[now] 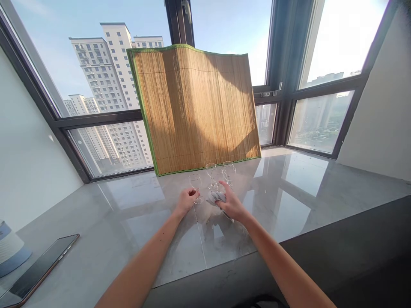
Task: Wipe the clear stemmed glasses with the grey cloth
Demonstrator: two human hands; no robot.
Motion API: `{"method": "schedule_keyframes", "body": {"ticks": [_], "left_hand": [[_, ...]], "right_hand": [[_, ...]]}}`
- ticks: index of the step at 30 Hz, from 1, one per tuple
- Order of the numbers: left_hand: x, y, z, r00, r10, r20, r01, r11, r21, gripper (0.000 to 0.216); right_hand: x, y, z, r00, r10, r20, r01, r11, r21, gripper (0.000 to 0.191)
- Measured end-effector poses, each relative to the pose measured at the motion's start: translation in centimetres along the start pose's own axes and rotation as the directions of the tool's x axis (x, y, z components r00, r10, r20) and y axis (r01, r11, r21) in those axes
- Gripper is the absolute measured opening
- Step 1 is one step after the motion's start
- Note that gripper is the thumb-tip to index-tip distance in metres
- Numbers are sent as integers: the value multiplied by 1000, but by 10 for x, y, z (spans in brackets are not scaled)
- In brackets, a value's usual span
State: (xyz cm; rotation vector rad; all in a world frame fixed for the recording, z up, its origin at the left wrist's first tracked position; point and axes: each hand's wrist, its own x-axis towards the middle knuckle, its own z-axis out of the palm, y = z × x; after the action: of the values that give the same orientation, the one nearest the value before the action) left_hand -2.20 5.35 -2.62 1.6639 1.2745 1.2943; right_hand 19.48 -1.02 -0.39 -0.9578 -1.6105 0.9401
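Your left hand [188, 201] is pinching a glass [194, 183] before the mat [199, 111]; your right hand [232, 205] is gripping cloth [216, 196], ideally avoiding other glasses [211, 172].

Clear glass [195, 183] in left grip [186, 201]

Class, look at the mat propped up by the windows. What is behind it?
Behind the mat are a dark window frame, showing above it, and tower blocks outside, showing to its left. Whatever lies directly behind is covered.
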Motion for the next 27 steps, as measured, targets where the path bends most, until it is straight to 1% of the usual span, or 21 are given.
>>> {"method": "schedule_keyframes", "body": {"ticks": [2, 4, 6, 7, 9, 11, 12, 13, 15, 17, 19, 20, 21, 23, 26, 27], "left_hand": [[0, 1, 0, 1000, -24, 3, 24, 999, -31, 32], [-2, 5, 0, 997, -74, 7, 74, 994, -74, 46], [-6, 11, 0, 993, -119, 28, 121, 987, -106, 56], [-8, 15, -1, 992, -124, 39, 128, 986, -107, 58], [-13, 21, -3, 994, -111, 16, 112, 991, -77, 52], [-17, 25, -7, 996, -72, -61, 72, 997, -6, 41], [-19, 25, -9, 993, -46, -106, 50, 998, 37, 35], [-20, 25, -12, 990, -18, -140, 29, 996, 80, 30], [-21, 24, -17, 985, 33, -167, -7, 988, 153, 23], [-22, 22, -19, 983, 75, -169, -39, 977, 209, 21], [-22, 22, -20, 982, 111, -153, -71, 966, 251, 21], [-22, 22, -20, 981, 126, -145, -84, 961, 265, 21], [-23, 23, -19, 982, 136, -133, -95, 955, 280, 21], [-24, 23, -17, 983, 154, -105, -115, 945, 307, 20], [-25, 21, -14, 980, 192, -50, -166, 933, 320, 18], [-26, 21, -13, 978, 208, -32, -190, 937, 294, 17]], "right_hand": [[0, -1, -1, 1000, -4, 3, 4, 1000, -17, 77], [-1, -3, -3, 1000, -3, 13, 3, 999, -40, 74], [-4, -8, -3, 1000, -7, 22, 10, 995, -98, 69], [-7, -12, -2, 1000, -18, 21, 21, 989, -147, 66], [-15, -22, 4, 998, -59, 14, 60, 960, -273, 64], [-27, -38, 16, 993, -111, 29, 114, 910, -400, 67], [-34, -48, 22, 987, -148, 64, 161, 877, -454, 69], [-41, -60, 29, 974, -203, 104, 228, 842, -489, 72], [-59, -88, 40, 923, -341, 176, 382, 773, -507, 77], [-77, -117, 44, 846, -486, 221, 527, 697, -486, 79], [-93, -143, 42, 750, -617, 237, 650, 623, -435, 83], [-99, -153, 40, 703, -679, 211, 692, 585, -422, 83], [-104, -161, 36, 666, -719, 199, 722, 555, -414, 83], [-112, -173, 30, 650, -737, 187, 729, 535, -427, 83], [-118, -181, 23, 671, -726, 151, 697, 547, -465, 83], [-118, -182, 21, 677, -724, 134, 685, 553, -475, 83]]}}
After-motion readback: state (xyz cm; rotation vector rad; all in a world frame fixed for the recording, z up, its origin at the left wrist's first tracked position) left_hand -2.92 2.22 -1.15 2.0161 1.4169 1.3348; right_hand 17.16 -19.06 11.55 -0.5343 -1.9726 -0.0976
